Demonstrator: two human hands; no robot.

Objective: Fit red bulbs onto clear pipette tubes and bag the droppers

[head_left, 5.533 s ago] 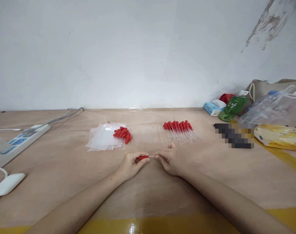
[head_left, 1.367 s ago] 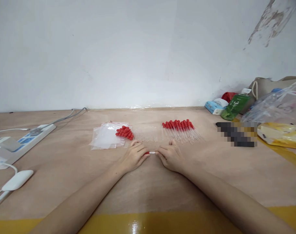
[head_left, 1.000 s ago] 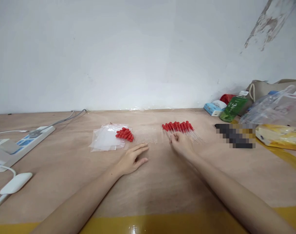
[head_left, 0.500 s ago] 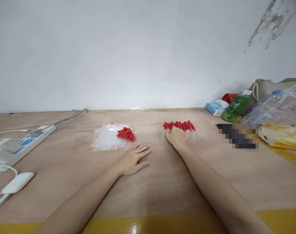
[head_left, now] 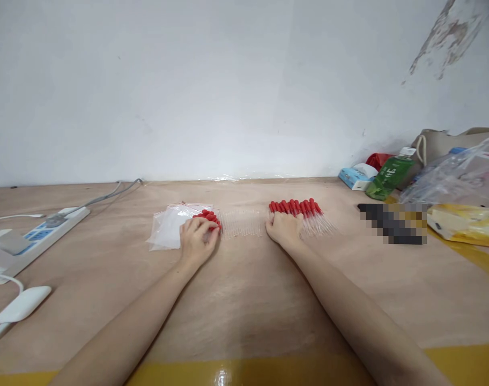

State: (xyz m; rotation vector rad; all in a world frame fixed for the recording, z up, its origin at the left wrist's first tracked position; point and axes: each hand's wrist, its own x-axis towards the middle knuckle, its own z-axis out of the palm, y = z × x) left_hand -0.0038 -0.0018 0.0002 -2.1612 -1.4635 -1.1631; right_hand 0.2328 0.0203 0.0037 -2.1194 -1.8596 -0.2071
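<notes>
My left hand (head_left: 197, 241) is over a small pile of red rubber bulbs (head_left: 206, 214), thumb and fingertips closed around one at the pile's right edge. Right beside the pile lies a row of clear thin glass tubes (head_left: 241, 223). Further right, a row of droppers (head_left: 319, 222) lies side by side, red bulbs pointing away from me. My right hand (head_left: 284, 228) rests at the left end of that row with its fingers curled; what is under them is hidden.
Clear plastic zip bags (head_left: 166, 230) lie under and left of the pile. A white power strip (head_left: 47, 236) with cables takes up the left side. On the right are a tissue pack (head_left: 355, 178), a green bottle (head_left: 391, 174), a blurred dark object (head_left: 389, 222) and plastic bags (head_left: 465, 177).
My left hand has moved left from its flat, spread position below the glass tubes to the red bulbs, and its fingers have closed. The right hand has shifted slightly left.
</notes>
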